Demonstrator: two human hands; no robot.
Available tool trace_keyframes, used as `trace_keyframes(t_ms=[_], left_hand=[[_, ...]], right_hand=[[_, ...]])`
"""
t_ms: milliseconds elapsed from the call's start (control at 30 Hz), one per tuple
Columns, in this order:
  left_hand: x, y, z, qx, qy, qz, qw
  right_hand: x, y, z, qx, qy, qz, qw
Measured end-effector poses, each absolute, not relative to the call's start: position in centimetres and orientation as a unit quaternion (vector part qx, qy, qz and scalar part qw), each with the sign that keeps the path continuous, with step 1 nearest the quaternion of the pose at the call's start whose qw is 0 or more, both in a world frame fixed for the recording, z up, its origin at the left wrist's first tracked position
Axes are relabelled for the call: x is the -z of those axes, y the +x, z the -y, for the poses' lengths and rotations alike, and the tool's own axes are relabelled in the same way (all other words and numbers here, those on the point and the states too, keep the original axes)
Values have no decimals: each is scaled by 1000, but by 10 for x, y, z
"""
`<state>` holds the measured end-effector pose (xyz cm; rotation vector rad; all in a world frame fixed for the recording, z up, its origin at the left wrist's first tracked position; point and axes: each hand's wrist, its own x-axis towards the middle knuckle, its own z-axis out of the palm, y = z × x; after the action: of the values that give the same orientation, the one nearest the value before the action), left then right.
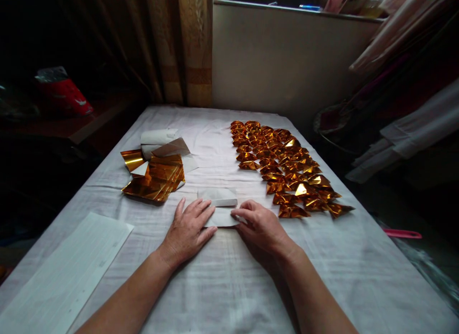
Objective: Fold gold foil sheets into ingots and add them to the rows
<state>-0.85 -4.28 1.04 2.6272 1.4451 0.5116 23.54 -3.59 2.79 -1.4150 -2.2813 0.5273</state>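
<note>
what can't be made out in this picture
Head view: the side ends of the folded white paper piece, partly covered by the left hand and right hand.
Head view: the print on the long white paper sheet, too small; its near end is cut off by the frame.
Head view: an exact count of the shiny gold folded pieces, which overlap.

The left hand (190, 226) and right hand (261, 224) meet a piece of paper (223, 218) lying between them on a cloth-covered table (222, 286). Beyond the left hand, farther left, lies a pile of foil sheets (165, 176), rolled paper (158, 137) just behind it. Left of the left hand, nearer the body, is a long sheet (71, 272). Beyond the right hand, to its right, foil pieces (301, 189) stand in rows. A wall (279, 61) is behind the table.
</note>
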Motion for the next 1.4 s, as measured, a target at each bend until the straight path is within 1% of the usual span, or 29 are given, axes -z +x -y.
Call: trace_keyframes(t_ms=[167,267,400,533,700,867,1067,1233,1400], left_hand=[[-11,-10,41,-179,859,-475,65],[-13,-11,41,-180,861,-470,68],[-15,-12,42,-187,864,-461,73],[-17,-13,40,-210,852,-469,100],[-17,-14,36,-244,827,-489,131],[-13,-13,33,-279,807,-508,116],[-5,-13,30,-295,809,-504,64],[-6,-12,27,-298,811,-498,74],[-9,-12,29,-265,824,-494,83]], right_hand=[[-31,232,37,-159,-504,831,173],[-33,231,38,-147,-496,837,178],[-33,230,36,-119,-481,839,225],[-25,228,33,-101,-469,832,280],[-11,222,30,-141,-493,793,329],[-11,217,28,-169,-538,759,325],[-11,211,27,-153,-572,740,320],[-10,207,26,-142,-587,734,310],[-9,205,25,-131,-598,732,298]])
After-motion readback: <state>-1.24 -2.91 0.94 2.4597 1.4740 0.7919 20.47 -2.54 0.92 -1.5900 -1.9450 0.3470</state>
